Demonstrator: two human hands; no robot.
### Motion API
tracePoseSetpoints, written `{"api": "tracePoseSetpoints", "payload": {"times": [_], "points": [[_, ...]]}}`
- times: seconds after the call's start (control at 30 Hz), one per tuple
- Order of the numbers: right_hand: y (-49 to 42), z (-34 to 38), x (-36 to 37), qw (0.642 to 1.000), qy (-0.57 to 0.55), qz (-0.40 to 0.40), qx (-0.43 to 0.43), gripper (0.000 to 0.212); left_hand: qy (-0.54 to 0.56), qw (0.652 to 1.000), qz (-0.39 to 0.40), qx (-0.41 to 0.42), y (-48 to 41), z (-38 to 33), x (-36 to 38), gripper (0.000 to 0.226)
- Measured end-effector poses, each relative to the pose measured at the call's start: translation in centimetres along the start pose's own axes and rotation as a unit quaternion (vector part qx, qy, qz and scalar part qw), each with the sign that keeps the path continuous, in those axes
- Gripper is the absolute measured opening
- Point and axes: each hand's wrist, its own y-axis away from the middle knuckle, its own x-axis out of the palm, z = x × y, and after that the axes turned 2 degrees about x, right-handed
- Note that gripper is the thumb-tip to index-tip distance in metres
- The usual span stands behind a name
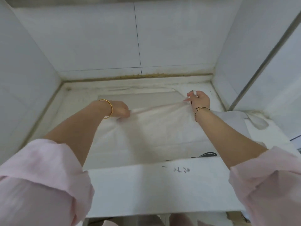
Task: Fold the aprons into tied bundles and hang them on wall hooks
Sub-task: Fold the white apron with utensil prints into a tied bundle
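"White cloth; is that the apron (154, 132)?"
"Yes; it lies spread on the surface (76, 103) inside the tiled alcove, between both forearms, with its far edge raised."
"Why raised?"
"Because the left hand (120, 109) and the right hand (198, 100) each pinch that edge, fingers (189, 95) curled tight on the fabric, and stretch it taut between them; I judge this squares the edge for a clean fold; slack would crease crooked."
"And the bundle?"
"Not yet formed; nothing is tied."
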Motion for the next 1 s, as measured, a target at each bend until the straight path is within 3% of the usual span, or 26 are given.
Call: {"api": "tracePoseSetpoints", "payload": {"times": [0.1, 0.17, 0.33, 0.47, 0.57, 0.6, 0.7, 0.77, 0.83, 0.9, 1.0], "points": [[-2.5, 0.3, 1.4, 0.999, -0.01, -0.039, 0.018, 0.015, -0.107, 0.989, 0.088, -0.048, -2.4, 2.5, -1.9, 0.016], [-3.7, 0.4, 2.1, 0.999, 0.01, -0.047, 0.009, 0.019, -0.151, 0.982, 0.087, -0.067, -4.4, 4.3, -2.7, 0.023], [-7.0, 1.5, 5.9, 0.998, 0.046, -0.029, -0.02, 0.039, -0.194, 0.977, -0.011, -0.088, -10.3, 6.8, -3.4, 0.033], [-10.8, 2.3, 8.5, 0.993, 0.083, -0.064, -0.058, 0.044, -0.191, 0.968, -0.094, -0.132, -14.5, 7.6, -3.6, 0.034], [-13.7, 1.8, 10.1, 0.986, 0.154, -0.022, -0.052, 0.053, -0.199, 0.958, -0.143, -0.146, -17.4, 8.0, -3.1, 0.035], [-14.7, 1.2, 10.7, 0.97, 0.24, 0.003, -0.029, 0.062, -0.196, 0.956, -0.163, -0.142, -18.6, 8.4, -2.8, 0.036], [-14.7, -1.7, 11.3, 0.87, 0.492, 0.014, -0.009, 0.078, -0.156, 0.964, -0.19, -0.098, -21.1, 8.7, -0.9, 0.038], [-13.8, -3.6, 11.6, 0.846, 0.522, 0.024, -0.104, 0.071, -0.114, 0.976, -0.178, -0.06, -22.3, 8.1, 0.4, 0.038], [-13.0, -5.1, 12.0, 0.806, 0.549, 0.096, -0.201, 0.06, -0.082, 0.978, -0.183, -0.053, -22.9, 7.5, 1.1, 0.039], [-12.4, -6.2, 12.4, 0.764, 0.584, 0.166, -0.216, 0.054, -0.076, 0.976, -0.193, -0.061, -23.1, 7.2, 1.6, 0.039], [-11.2, -6.7, 12.4, 0.751, 0.605, 0.192, -0.182, 0.052, -0.083, 0.978, -0.181, -0.063, -22.5, 7.2, 2.0, 0.038]]}}
